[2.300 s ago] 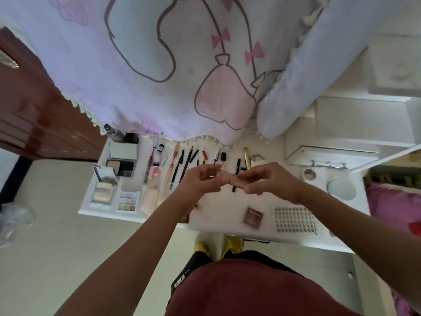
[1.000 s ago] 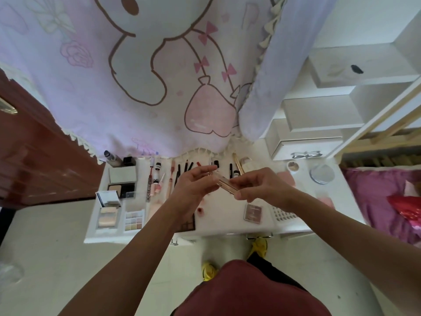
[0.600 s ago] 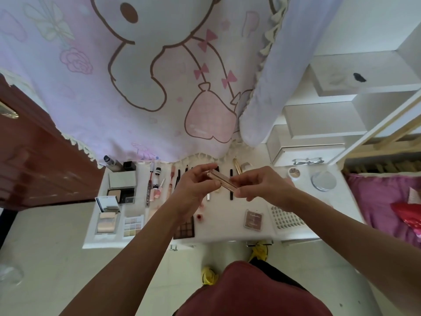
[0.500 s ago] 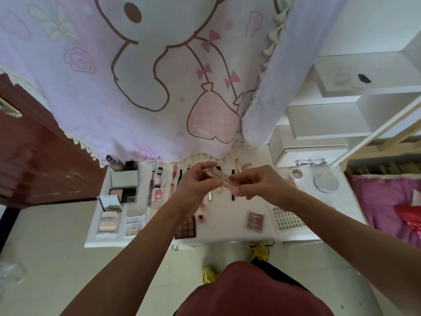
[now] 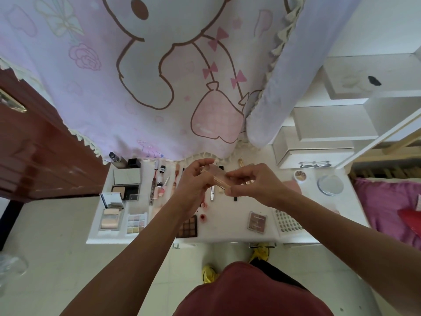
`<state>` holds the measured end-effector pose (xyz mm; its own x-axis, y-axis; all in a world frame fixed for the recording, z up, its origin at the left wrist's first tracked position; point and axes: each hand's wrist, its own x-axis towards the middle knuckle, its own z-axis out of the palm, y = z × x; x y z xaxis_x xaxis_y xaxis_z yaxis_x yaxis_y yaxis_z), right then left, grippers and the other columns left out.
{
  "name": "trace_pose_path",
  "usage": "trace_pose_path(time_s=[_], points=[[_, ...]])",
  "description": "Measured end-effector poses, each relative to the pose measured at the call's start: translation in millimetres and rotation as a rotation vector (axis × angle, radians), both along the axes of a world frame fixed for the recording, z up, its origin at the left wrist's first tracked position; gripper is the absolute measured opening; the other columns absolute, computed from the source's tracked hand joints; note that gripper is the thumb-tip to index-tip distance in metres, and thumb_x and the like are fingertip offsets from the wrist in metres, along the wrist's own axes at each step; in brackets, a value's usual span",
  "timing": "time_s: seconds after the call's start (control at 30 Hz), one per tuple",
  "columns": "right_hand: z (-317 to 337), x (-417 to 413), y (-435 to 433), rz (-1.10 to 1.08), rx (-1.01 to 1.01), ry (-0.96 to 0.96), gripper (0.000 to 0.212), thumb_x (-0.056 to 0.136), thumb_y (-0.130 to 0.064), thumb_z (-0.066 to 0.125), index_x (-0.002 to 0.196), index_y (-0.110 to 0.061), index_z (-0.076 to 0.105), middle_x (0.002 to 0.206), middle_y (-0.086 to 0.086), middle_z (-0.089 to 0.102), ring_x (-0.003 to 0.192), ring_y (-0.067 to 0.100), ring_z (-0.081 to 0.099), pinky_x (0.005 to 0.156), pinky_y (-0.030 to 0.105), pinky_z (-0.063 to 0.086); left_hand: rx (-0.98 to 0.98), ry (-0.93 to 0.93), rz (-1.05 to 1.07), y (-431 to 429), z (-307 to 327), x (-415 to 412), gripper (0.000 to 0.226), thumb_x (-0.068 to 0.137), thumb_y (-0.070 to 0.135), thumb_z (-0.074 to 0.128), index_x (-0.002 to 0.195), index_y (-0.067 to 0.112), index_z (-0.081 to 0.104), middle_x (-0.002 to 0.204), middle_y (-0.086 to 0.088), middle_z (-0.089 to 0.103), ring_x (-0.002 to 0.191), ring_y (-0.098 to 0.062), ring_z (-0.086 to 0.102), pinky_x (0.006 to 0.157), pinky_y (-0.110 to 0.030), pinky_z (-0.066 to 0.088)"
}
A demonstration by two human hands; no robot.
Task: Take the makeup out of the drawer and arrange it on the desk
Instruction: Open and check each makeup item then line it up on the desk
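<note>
Above the white desk (image 5: 227, 226) I hold a small clear pink makeup case (image 5: 215, 175) between both hands. My left hand (image 5: 193, 185) pinches its left end and my right hand (image 5: 252, 185) pinches its right end. On the desk lie open powder compacts (image 5: 126, 190), a highlighter palette (image 5: 111, 218), a pastel eyeshadow palette (image 5: 136, 223), a brown eyeshadow palette (image 5: 188, 226), a blush palette (image 5: 257, 221) and a row of tubes and pencils (image 5: 159, 181). The drawer is not in view.
A pink cartoon curtain (image 5: 159, 76) hangs over the desk's far edge. A white perforated tray (image 5: 288, 222), a small jar (image 5: 300, 175) and a round mirror (image 5: 330, 185) sit at the right. White shelves (image 5: 330, 124) stand behind, a brown door (image 5: 34, 151) at the left.
Both hands have kept hold of the pink case and turned it between the fingers; it now shows a broader face. My head has tilted up slightly.
</note>
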<state>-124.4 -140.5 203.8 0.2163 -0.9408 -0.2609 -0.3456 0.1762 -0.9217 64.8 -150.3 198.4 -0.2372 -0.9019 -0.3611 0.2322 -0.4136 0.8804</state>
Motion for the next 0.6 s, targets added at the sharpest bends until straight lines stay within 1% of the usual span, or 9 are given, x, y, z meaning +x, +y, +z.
trace_pose_path(time_s=[0.1,0.23,0.3,0.4,0.47,0.53,0.6], points=[[-1.0,0.4,-0.6,0.016,-0.009,0.016,0.049,0.065,-0.02,0.089,0.111,-0.018,0.074,0.091,0.008,0.073,0.088,0.034,0.066,0.073,0.046,0.057,0.007,0.014,-0.002,-0.9,-0.1,2.6,0.05,0.067,0.0,0.054,0.116,0.007,0.055,0.101,-0.016,0.057,0.076,-0.018,0.063,0.071,-0.025,0.054],[0.0,-0.7,-1.5,0.046,-0.008,0.023,0.049,0.065,-0.022,0.09,0.112,-0.019,0.074,0.089,0.006,0.073,0.084,0.033,0.067,0.071,0.05,0.057,0.004,0.03,-0.011,0.4,2.3,3.7,0.057,0.062,-0.003,0.053,0.12,0.003,0.052,0.095,-0.009,0.058,0.071,-0.013,0.063,0.069,-0.024,0.054],[2.1,-1.0,-1.8,0.067,-0.008,0.032,0.05,0.065,-0.022,0.09,0.112,-0.019,0.074,0.089,0.002,0.074,0.083,0.028,0.068,0.071,0.051,0.058,0.008,0.034,-0.012,1.0,1.7,4.2,0.058,0.062,-0.005,0.053,0.119,0.004,0.053,0.096,-0.008,0.057,0.075,-0.014,0.062,0.069,-0.024,0.054],[5.5,-2.2,-2.3,0.089,0.009,0.047,0.049,0.065,-0.02,0.09,0.111,-0.02,0.074,0.087,-0.007,0.073,0.08,0.01,0.067,0.072,0.049,0.058,0.015,0.037,-0.024,1.4,0.6,5.3,0.056,0.062,-0.006,0.053,0.116,0.008,0.054,0.1,-0.01,0.055,0.082,-0.019,0.058,0.07,-0.024,0.053],[6.9,-3.1,-2.3,0.099,0.014,0.045,0.047,0.066,-0.018,0.09,0.11,-0.024,0.074,0.085,-0.011,0.071,0.077,0.002,0.064,0.072,0.045,0.058,0.017,0.035,-0.033,2.1,0.1,5.9,0.057,0.062,-0.006,0.052,0.117,0.009,0.054,0.101,-0.009,0.055,0.081,-0.016,0.058,0.069,-0.024,0.053],[7.6,-3.3,-2.4,0.104,0.019,0.04,0.046,0.067,-0.018,0.089,0.109,-0.027,0.073,0.084,-0.012,0.07,0.077,0.0,0.063,0.072,0.043,0.058,0.014,0.041,-0.038,3.1,-1.1,6.5,0.058,0.062,-0.007,0.053,0.118,0.009,0.054,0.099,-0.007,0.055,0.078,-0.013,0.059,0.069,-0.024,0.053],[6.7,-3.4,-2.5,0.112,0.016,0.043,0.048,0.068,-0.019,0.088,0.113,-0.023,0.072,0.086,-0.011,0.069,0.079,0.0,0.064,0.072,0.041,0.057,0.012,0.062,-0.041,3.7,-2.9,7.3,0.057,0.064,-0.007,0.054,0.119,0.009,0.054,0.098,-0.007,0.056,0.077,-0.014,0.06,0.071,-0.025,0.054]])
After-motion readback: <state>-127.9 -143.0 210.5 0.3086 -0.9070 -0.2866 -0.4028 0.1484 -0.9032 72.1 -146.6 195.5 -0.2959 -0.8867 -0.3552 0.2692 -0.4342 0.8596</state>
